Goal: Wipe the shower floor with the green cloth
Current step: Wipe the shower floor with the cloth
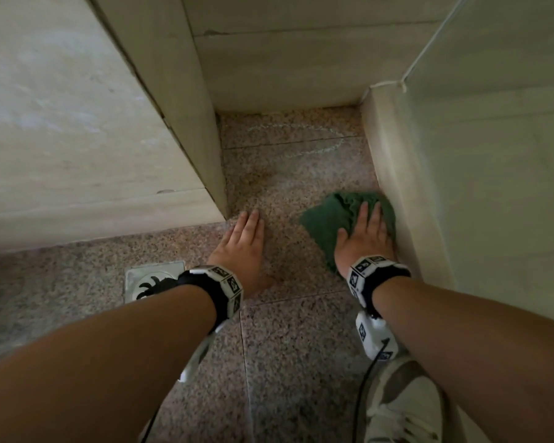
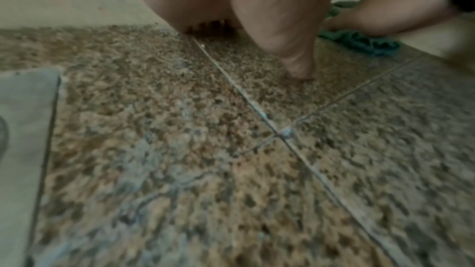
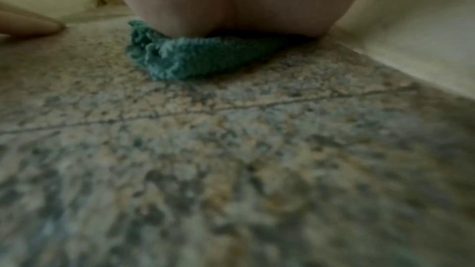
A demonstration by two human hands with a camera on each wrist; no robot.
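Observation:
The green cloth (image 1: 328, 219) lies crumpled on the speckled pink granite shower floor (image 1: 288, 174), close against the right wall. My right hand (image 1: 367, 231) presses flat on it with straight fingers; the cloth (image 3: 195, 60) bunches out from under the palm in the right wrist view. My left hand (image 1: 247, 241) rests flat on the bare floor to the left of the cloth, fingers straight, near the corner of the left wall. From the left wrist view the left hand (image 2: 257, 17) bears on the floor, with the cloth (image 2: 365, 42) beyond it.
Beige tiled walls (image 1: 77, 139) close in the narrow floor strip on the left, back and right (image 1: 461, 187). A square metal floor drain (image 1: 151, 279) sits beside my left wrist. A faint pale ring (image 1: 301, 139) marks the floor farther back. My shoe (image 1: 403, 404) stands at the bottom right.

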